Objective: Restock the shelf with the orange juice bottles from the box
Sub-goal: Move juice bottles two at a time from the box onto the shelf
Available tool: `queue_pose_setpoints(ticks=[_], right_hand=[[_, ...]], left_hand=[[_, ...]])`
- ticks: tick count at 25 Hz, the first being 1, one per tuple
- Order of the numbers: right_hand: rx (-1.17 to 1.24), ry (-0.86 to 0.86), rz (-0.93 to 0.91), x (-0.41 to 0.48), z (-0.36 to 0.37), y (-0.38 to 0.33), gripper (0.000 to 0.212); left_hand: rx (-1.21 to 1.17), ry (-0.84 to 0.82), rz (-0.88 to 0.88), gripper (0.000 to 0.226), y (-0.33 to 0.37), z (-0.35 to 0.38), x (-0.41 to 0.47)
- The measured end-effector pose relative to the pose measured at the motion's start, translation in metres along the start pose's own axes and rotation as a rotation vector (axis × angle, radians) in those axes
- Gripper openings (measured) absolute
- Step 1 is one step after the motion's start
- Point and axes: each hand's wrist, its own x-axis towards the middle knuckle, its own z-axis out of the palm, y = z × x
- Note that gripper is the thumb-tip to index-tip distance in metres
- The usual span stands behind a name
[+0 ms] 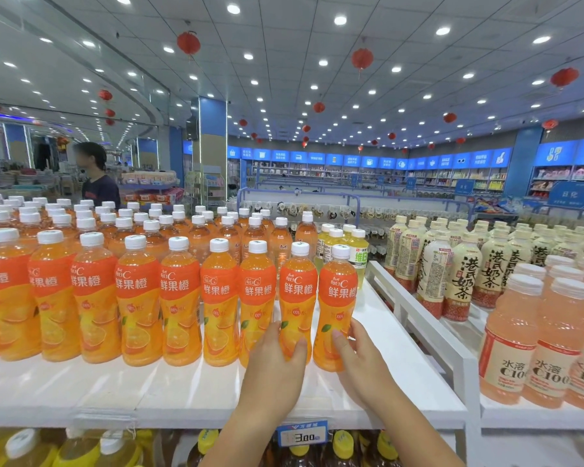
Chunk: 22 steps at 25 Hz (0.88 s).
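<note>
Several rows of orange juice bottles with white caps stand on the white shelf (189,392). My left hand (273,362) wraps the lower part of the second bottle from the right in the front row (297,284). My right hand (361,358) grips the base of the rightmost front bottle (338,291). Both bottles stand upright on the shelf. The box is out of view.
To the right, past a white divider (429,328), stand milk tea bottles (462,281) and pink drink bottles (536,342). A few yellow bottles (354,251) stand behind the orange rows. A lower shelf holds yellow-capped bottles (81,449). A person (98,187) stands at the far left.
</note>
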Motion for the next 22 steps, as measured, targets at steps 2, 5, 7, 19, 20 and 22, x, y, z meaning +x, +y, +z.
queue_pose_setpoints(ticks=[2, 5, 7, 19, 20, 22], right_hand=[[0.021, -0.029, 0.015, -0.002, 0.001, 0.002, 0.022], [0.007, -0.063, 0.031, -0.01, 0.001, -0.004, 0.026], [-0.025, -0.072, 0.047, -0.02, 0.0, -0.013, 0.022], [-0.244, 0.097, 0.173, -0.1, 0.013, -0.036, 0.056], [-0.262, 0.115, 0.173, -0.111, 0.017, -0.038, 0.056], [-0.295, 0.157, 0.173, -0.135, 0.024, -0.039, 0.056]], left_hand=[[-0.056, -0.076, 0.002, 0.033, 0.001, -0.004, -0.006], [-0.079, -0.135, -0.022, 0.023, 0.008, -0.013, -0.015], [-0.09, -0.148, -0.028, 0.016, 0.009, -0.017, -0.019], [-0.111, -0.322, -0.044, 0.068, -0.005, -0.057, -0.051], [-0.109, -0.337, -0.048, 0.069, -0.007, -0.062, -0.055], [-0.136, -0.363, -0.018, 0.064, -0.012, -0.068, -0.068]])
